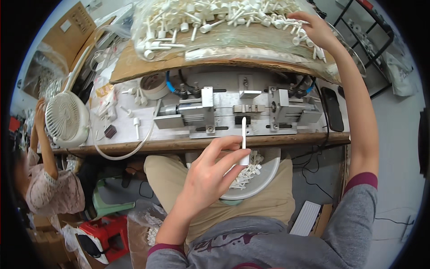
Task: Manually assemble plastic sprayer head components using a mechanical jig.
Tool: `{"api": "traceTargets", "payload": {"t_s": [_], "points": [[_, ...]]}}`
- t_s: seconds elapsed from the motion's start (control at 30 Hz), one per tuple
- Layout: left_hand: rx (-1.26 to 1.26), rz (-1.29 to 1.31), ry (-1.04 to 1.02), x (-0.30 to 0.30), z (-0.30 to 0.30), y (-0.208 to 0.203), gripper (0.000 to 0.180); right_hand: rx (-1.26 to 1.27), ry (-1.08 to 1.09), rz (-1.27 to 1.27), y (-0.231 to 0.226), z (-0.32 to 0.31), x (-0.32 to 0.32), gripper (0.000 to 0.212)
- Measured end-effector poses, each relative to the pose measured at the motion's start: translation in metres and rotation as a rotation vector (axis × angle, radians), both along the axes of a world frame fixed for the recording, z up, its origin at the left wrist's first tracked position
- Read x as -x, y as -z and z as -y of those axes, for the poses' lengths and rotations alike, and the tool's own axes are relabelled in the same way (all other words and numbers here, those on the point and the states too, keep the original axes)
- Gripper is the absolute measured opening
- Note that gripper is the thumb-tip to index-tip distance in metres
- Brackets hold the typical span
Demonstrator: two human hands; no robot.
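My left hand [214, 168] pinches a white plastic stick with a wider cylindrical end [244, 141], held upright before the table's front edge. Behind it sits a metal clamping fixture [249, 109], with a block on each side and a small notched piece in the middle. My right hand [316, 30] reaches to the far right edge of a pile of similar white plastic parts [206, 18]. Its fingers are apart over the pile, and nothing shows between them. A basin [272, 177] on my lap, below the left hand, contains many of the same white parts.
The pile lies on a cardboard sheet [148, 67] raised above the fixture. A white fan [67, 117], a tape roll [153, 85] and a looping white tube stand left. A black phone [332, 109] lies right. Another person's arm [42, 134] shows at far left.
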State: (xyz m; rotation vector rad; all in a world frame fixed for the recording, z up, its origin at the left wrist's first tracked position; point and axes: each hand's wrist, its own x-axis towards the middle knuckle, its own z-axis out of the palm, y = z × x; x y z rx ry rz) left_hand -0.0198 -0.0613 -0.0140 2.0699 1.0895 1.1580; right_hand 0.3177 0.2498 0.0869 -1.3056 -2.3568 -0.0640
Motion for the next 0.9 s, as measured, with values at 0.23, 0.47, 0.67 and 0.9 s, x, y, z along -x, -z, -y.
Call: {"api": "traceTargets", "payload": {"t_s": [0.23,0.47,0.67,0.9], "points": [[-0.108,-0.080,0.017,-0.004,-0.012,0.006,0.037,-0.063,0.356,0.495,-0.005,-0.066,-0.058,0.065],[-0.099,-0.113,0.019,-0.007,-0.020,0.015,0.035,0.207,0.298,0.506,0.000,-0.030,-0.046,0.091],[-0.118,-0.107,0.009,-0.012,-0.029,0.024,0.035,0.298,0.305,0.240,0.010,-0.022,0.015,0.066],[-0.224,-0.205,-0.106,-0.023,-0.038,0.028,0.032,0.356,0.209,0.159,-0.007,0.023,0.083,0.084]]}}
